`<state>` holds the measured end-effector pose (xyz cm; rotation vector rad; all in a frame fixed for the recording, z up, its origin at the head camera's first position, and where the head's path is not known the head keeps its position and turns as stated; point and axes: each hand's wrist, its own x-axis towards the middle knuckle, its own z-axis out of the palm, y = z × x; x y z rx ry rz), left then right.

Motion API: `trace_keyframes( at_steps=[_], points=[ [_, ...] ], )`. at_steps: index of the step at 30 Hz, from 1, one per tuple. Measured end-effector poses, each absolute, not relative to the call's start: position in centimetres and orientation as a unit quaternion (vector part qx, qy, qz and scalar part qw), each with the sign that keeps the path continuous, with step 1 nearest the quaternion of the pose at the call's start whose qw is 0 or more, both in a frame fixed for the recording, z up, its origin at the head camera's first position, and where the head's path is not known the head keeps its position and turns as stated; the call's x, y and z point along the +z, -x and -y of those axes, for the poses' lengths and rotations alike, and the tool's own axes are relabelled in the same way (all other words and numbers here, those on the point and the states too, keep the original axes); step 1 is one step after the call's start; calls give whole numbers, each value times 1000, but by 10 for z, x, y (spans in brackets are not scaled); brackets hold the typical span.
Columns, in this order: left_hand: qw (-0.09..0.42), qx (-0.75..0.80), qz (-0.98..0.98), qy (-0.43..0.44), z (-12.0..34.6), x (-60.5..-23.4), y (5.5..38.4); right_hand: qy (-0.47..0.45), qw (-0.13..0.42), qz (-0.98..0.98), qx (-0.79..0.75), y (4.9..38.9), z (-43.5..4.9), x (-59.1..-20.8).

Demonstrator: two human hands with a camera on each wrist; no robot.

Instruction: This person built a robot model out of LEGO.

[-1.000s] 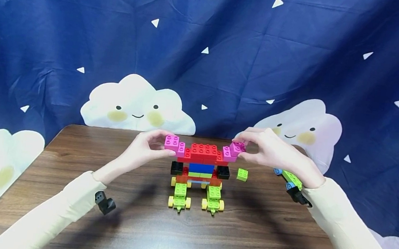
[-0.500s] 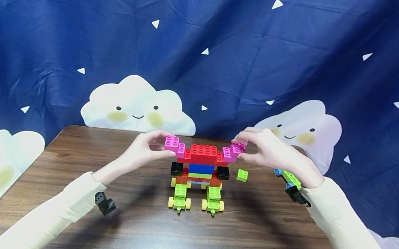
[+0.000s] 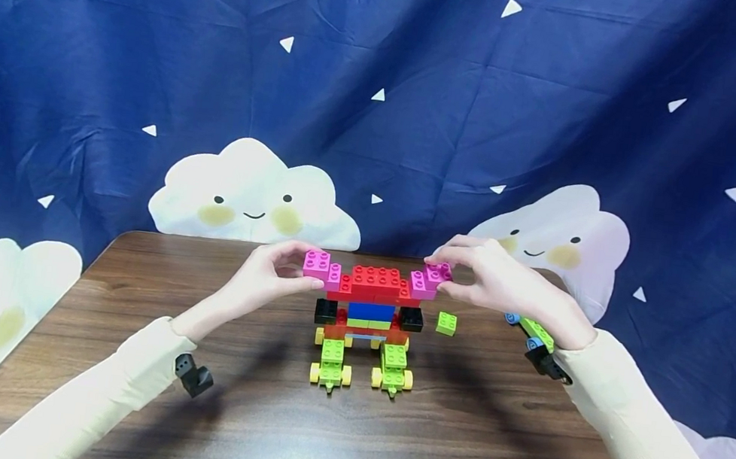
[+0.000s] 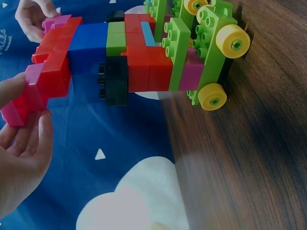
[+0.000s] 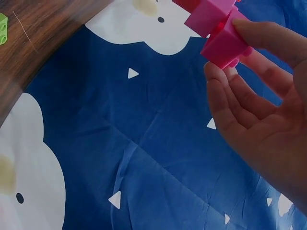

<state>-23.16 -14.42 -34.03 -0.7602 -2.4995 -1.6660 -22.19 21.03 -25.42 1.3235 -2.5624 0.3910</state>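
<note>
A figure of stacked toy bricks [image 3: 375, 283] stands upright on the table, with red, blue, black and green parts and yellow-wheeled green feet [image 3: 332, 365]. My left hand [image 3: 267, 278] pinches the outer pink brick [image 3: 317, 263] at the end of its left arm, thumb in front. At the opposite arm, my right hand [image 3: 488, 277] pinches another outer pink brick [image 3: 438, 274] between thumb and fingers. That brick sits tilted against the inner pink brick [image 5: 208, 19], with a gap showing between them in the right wrist view. Part of each held brick is hidden by fingers.
A loose lime-green brick [image 3: 447, 323] lies on the table [image 3: 344, 439] just right of the figure. Farther right, a green piece with blue wheels [image 3: 534, 330] is partly hidden by my right forearm. A blue cloud-patterned cloth [image 3: 381, 110] hangs behind the table.
My right hand has shifted very slightly left and down with the pink brick in its fingers. My left hand and the figure have stayed in place.
</note>
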Motion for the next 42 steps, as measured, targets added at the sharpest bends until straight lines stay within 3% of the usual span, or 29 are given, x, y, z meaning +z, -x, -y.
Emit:
trace_keyframes(
  at_steps=[17, 27, 42],
  points=[
    [28, -534, 807, 250, 144, -344, 234, -457, 149, 864, 149, 221, -213, -262],
    [28, -535, 807, 249, 144, -342, 233, -448, 127, 872, 151, 220, -211, -260],
    [29, -533, 809, 246, 144, -341, 231, -455, 148, 866, 148, 220, -210, -263]
  ],
)
